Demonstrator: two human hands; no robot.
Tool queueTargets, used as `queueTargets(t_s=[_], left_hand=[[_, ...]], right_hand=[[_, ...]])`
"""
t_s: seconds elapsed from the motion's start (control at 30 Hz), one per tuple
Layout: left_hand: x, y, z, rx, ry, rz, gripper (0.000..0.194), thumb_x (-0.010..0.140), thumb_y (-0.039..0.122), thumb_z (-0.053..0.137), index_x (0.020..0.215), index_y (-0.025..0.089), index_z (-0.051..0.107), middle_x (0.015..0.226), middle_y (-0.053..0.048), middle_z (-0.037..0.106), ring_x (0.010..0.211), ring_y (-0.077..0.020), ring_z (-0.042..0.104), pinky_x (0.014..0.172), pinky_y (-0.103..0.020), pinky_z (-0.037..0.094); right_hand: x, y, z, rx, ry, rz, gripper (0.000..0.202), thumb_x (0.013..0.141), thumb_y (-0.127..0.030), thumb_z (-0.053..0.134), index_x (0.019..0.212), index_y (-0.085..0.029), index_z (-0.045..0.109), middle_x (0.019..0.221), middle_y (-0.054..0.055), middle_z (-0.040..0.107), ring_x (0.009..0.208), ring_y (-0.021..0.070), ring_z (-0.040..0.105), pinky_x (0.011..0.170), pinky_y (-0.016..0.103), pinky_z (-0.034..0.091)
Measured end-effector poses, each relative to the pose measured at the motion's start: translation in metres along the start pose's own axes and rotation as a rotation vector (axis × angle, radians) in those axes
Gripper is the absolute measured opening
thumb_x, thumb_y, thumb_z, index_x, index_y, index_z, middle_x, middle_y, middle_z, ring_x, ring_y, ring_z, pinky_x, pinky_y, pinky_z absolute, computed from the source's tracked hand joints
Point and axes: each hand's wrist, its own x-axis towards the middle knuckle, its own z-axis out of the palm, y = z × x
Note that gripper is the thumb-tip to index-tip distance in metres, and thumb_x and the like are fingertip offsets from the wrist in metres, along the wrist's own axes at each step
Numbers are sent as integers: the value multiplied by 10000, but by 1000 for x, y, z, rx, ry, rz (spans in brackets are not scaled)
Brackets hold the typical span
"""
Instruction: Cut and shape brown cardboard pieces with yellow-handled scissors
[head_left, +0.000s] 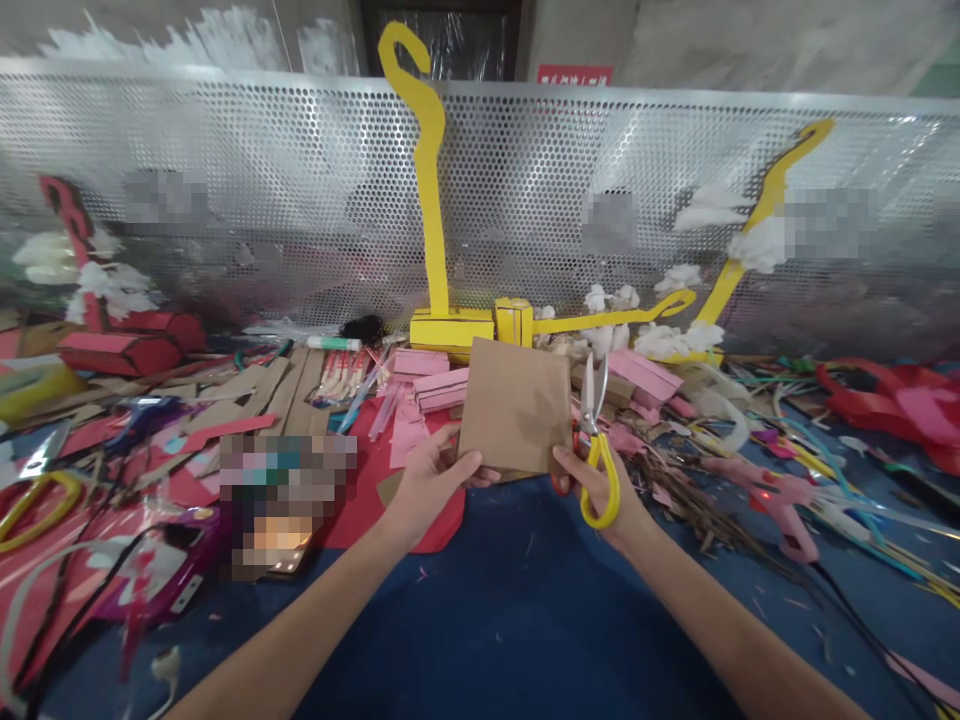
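Note:
A square piece of brown cardboard (514, 410) is held up in front of me, just above the blue table. My left hand (439, 468) grips its lower left corner, thumb on the near face and fingers behind. At the lower right corner, my right hand (596, 485) pinches the cardboard between thumb and fingers. The same right hand carries yellow-handled scissors (602, 478), blades pointing up and slightly parted, one handle loop hanging over the hand. Under the left hand lies a sheet of red paper (360, 500).
Yellow hook-topped cardboard shapes (429, 180) stand against a perforated metal screen (300, 180). Pink folded boxes (439, 388) lie behind the cardboard. To the right rests a pink glue gun (776, 495) with a cord. Paper scraps, a phone (289, 560) and other scissors (37, 495) are at left.

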Motion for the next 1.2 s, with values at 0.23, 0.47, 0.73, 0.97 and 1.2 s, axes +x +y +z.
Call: queueTargets(t_s=[0.23, 0.47, 0.73, 0.97, 1.2], left_hand=[[1, -4, -2, -28, -12, -4, 405, 821, 321, 799, 1148, 163, 621, 920, -95, 795, 756, -207, 776, 755, -324, 613], [2, -6, -3, -73, 10, -19, 399, 811, 315, 807, 1124, 163, 611, 958, -89, 791, 787, -207, 779, 755, -304, 614], [3, -7, 2, -182, 147, -96, 433, 677, 285, 898, 991, 161, 627, 801, -29, 765, 679, -188, 763, 659, -263, 606], [-5, -27, 29, -222, 143, -149, 369, 728, 360, 870, 958, 133, 690, 829, -56, 760, 662, -151, 724, 636, -257, 602], [4, -42, 52, -202, 235, -91, 440, 718, 392, 868, 998, 108, 683, 798, -83, 767, 627, -174, 725, 649, -295, 612]], right_hand=[[-1, 0, 1, 2, -1, 0, 471, 730, -562, 826, 985, -261, 568, 632, -69, 497, 490, 124, 492, 438, 280, 439], [-3, -2, 0, -1, -49, 39, 397, 767, -547, 799, 836, -237, 561, 605, -45, 544, 472, 128, 510, 446, 287, 436], [-4, 3, 2, 43, -52, 37, 397, 777, -531, 799, 851, -247, 531, 628, -61, 514, 472, 114, 490, 460, 285, 434], [-12, 6, 11, 24, -69, 35, 387, 806, -559, 764, 855, -244, 545, 559, -56, 528, 441, 129, 497, 441, 288, 427], [-8, 9, 10, 10, -56, 3, 385, 797, -570, 762, 824, -248, 551, 523, -50, 551, 423, 138, 502, 428, 287, 411]])
